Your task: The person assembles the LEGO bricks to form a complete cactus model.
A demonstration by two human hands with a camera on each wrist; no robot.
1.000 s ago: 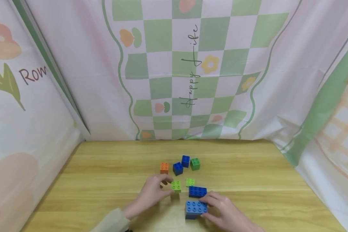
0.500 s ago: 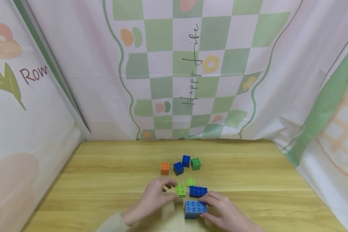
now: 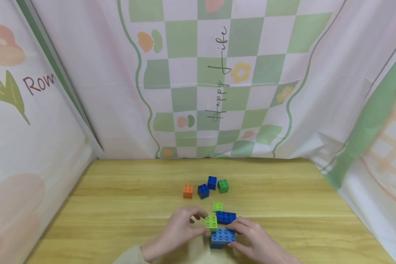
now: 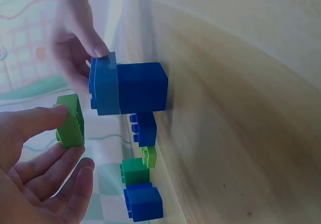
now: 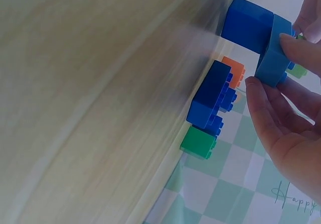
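My left hand (image 3: 183,225) pinches a light green two-by-two brick (image 3: 211,222) between thumb and fingers; the left wrist view shows it raised off the table. Just right of it, a light blue two-by-four brick (image 3: 223,235) sits on top of a dark blue brick (image 4: 143,87), its right part overhanging. My right hand (image 3: 255,238) grips the overhanging end of the light blue brick with thumb and fingertips. The green brick overlaps the far left corner of the light blue one in the head view.
Behind the stack lie a dark blue two-by-four brick (image 3: 226,217) and a small light green brick (image 3: 217,206). Farther back on the wooden table (image 3: 118,205) are an orange brick (image 3: 188,191), two dark blue bricks (image 3: 203,191) and a green brick (image 3: 223,186). Patterned curtains (image 3: 181,73) hang around.
My left hand has carried the light green brick rightward and toward me, up to the light blue brick. The right hand and its stack have stayed nearly still.
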